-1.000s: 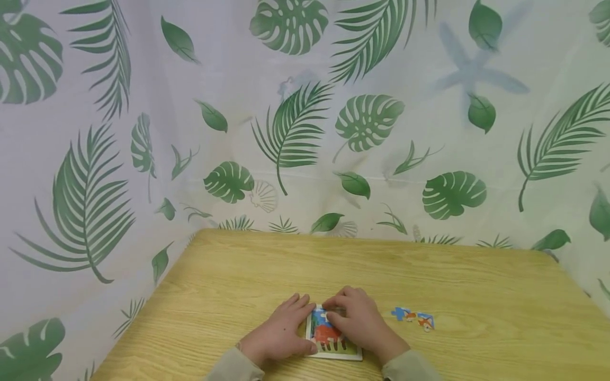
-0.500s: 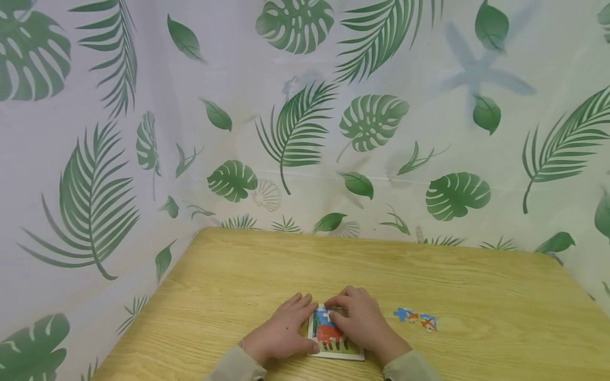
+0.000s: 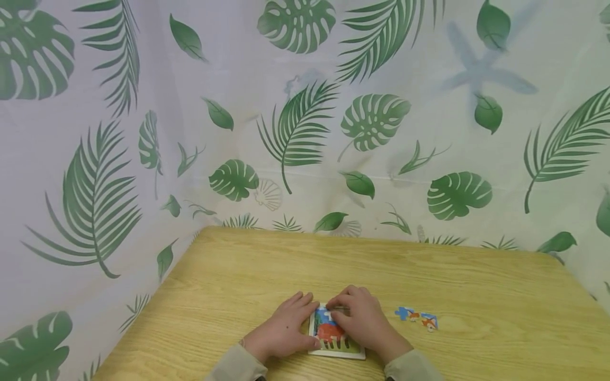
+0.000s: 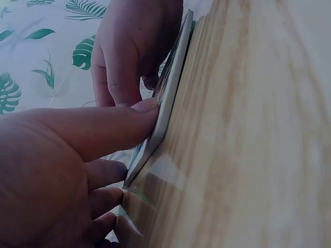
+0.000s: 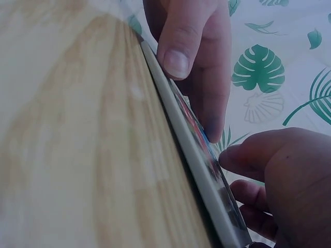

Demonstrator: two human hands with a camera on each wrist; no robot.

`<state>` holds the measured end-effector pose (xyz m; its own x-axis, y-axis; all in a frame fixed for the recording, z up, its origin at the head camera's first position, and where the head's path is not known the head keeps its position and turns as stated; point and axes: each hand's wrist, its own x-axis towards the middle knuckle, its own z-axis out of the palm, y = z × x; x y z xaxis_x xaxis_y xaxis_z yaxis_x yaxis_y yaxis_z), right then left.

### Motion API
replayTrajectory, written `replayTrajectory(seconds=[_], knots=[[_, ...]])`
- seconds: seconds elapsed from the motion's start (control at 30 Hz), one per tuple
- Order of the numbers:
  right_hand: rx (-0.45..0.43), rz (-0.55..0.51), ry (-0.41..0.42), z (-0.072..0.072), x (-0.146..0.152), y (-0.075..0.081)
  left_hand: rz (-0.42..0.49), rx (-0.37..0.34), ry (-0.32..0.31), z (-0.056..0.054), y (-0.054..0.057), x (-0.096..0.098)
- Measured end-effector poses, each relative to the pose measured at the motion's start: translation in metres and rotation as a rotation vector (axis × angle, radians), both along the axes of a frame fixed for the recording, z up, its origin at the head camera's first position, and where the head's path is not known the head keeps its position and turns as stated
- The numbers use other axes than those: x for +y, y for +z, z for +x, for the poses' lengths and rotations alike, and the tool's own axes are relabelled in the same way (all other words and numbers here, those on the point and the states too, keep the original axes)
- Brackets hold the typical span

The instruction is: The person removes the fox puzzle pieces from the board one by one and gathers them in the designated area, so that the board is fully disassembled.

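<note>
- Pale beige sleeves come into sight nearest to where the person sits, one at each wrist, and both forearms reach in over the table.
- From here I see the left hand lying along the left side of a small framed puzzle, its fingers mostly straight and the thumb set well apart from them. That thumb rests on the near left corner, while the index fingertip touches the rim at the far left corner.
- The right hand arches over the puzzle's far right part, thumb and fingers bent downward with a narrow gap between thumb and index tip. I cannot tell whether it has hold of a piece.
- The puzzle lies flat on the table between the two hands. Its picture shows a red animal with dark legs, green below and blue above, and a small white patch sits in the blue near the right thumb.
- Just right of the right hand, loose pieces lie on the wood, blue and orange, some orange-and-white.
- Behind the table's far edge hangs a white cloth printed with green leaves and a bluish starfish shape.
</note>
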<state>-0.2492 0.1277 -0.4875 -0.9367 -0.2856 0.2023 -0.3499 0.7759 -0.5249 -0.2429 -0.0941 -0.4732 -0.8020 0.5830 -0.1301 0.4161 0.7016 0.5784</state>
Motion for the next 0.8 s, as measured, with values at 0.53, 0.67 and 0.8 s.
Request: replayTrajectory(seconds=[0.53,0.67,0.8], knots=[[0.021,0.111,-0.017,0.0007,-0.0042,0.0046,-0.003,0.001,0.006,0.0028,0.0046,0.0007],[0.021,0.109,-0.023,0.0006,-0.0047,0.0021,-0.013,0.003,0.005,0.0037,0.0053,0.0010],[0.030,0.099,-0.016,0.0004,-0.0051,-0.0001,-0.008,-0.002,0.001,0.0034,0.0050,0.0002]])
